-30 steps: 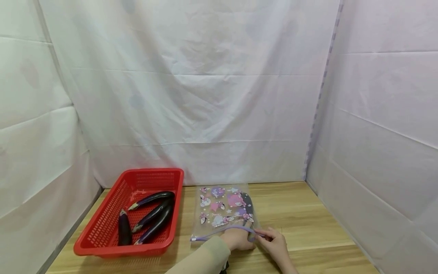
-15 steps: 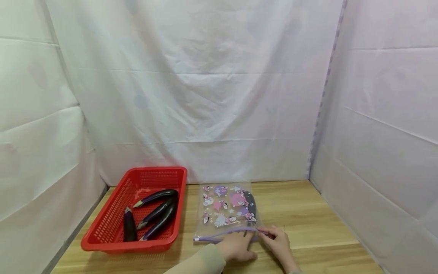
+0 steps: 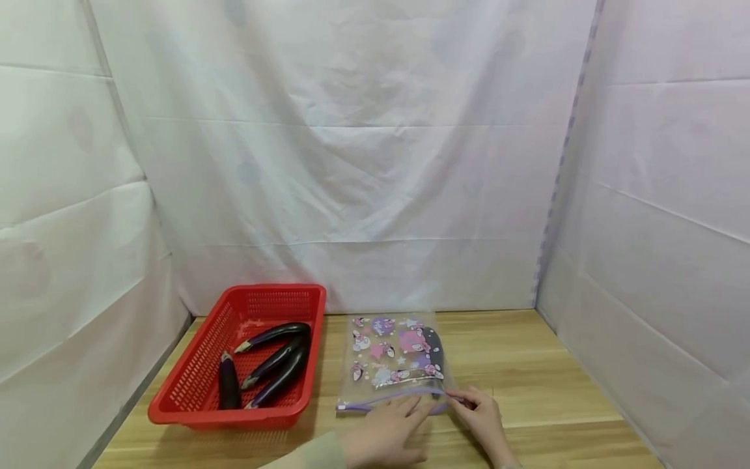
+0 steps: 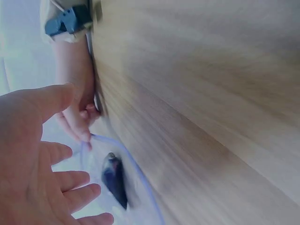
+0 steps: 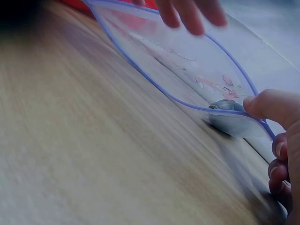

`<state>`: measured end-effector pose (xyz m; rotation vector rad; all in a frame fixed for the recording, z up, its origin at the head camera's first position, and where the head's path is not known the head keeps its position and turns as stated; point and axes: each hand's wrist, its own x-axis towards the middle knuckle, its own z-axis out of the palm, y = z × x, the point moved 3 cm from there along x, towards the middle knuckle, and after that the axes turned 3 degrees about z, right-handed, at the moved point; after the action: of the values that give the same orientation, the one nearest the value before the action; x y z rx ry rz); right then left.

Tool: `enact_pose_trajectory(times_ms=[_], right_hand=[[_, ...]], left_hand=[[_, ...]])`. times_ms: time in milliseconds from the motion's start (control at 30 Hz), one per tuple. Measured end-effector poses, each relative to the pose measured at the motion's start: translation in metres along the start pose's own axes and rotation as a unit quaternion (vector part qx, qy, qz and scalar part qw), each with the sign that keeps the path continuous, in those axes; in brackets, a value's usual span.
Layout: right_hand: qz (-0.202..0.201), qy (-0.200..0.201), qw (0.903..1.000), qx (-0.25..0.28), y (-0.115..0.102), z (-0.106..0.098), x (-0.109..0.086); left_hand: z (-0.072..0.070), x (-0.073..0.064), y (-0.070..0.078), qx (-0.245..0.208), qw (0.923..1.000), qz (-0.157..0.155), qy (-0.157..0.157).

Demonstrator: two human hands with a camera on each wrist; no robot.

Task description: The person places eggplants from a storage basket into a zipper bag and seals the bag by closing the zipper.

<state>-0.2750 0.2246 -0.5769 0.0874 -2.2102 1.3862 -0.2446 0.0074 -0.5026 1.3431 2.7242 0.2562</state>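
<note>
Behind the wood-grained surface [image 3: 539,371], the space is being closed off by a creased white curtain [image 3: 375,182], flanked by a left sheet [image 3: 58,215] and a right sheet [image 3: 662,195], also white. Faint pastel patches [image 3: 249,172] are being softly lit across the curtain's folds.

head view looks forward-down from farther off; close wrist views apparently share the bag [image 3: 391,359].

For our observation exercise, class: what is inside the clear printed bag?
One dark eggplant lies along the right side of the bag. Printed figures cover parts of it, so those cannot be seen.
</note>
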Motion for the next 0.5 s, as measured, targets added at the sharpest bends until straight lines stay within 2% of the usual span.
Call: enact_pose_trajectory(times_ms=[133, 333, 400, 500], right_hand=[[-0.019, 0.008, 0.9998, 0.004, 0.008, 0.004, 0.0], [-0.013, -0.003, 0.9997, 0.019, 0.012, 0.001, 0.001], [-0.015, -0.007, 0.9997, 0.019, 0.012, -0.001, 0.001], [-0.015, -0.011, 0.9997, 0.017, 0.011, -0.001, 0.002]], left_hand=[[-0.011, -0.02, -0.004, 0.015, 0.9991, 0.028, 0.028], [-0.041, -0.044, -0.01, 0.045, 0.9886, 0.092, 0.111], [-0.053, -0.051, -0.013, 0.053, 0.9851, 0.099, 0.13], [-0.069, -0.061, -0.019, 0.078, 0.9801, 0.092, 0.158]])
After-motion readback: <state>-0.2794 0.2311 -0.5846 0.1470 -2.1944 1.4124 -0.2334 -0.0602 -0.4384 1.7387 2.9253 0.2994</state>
